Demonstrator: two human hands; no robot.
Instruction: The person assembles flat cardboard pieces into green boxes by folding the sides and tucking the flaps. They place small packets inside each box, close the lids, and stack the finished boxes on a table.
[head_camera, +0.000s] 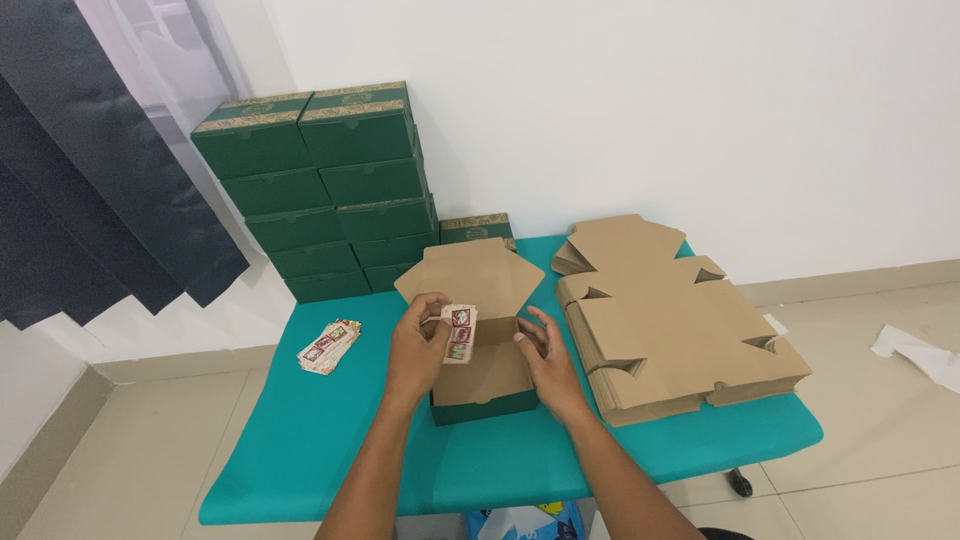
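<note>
Pinching sticker strip (459, 333) — left hand (418, 345) raised.

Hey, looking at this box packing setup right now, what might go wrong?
The small packet is only pinched at its edge by the left hand, so it might slip and miss the open box. The flat cardboard stack reaches the teal table's right edge and could slide off if nudged.

left hand (418, 345): fingers pinched, forearm extended; right hand (548, 358): fingers loosely spread, palm inward
</note>
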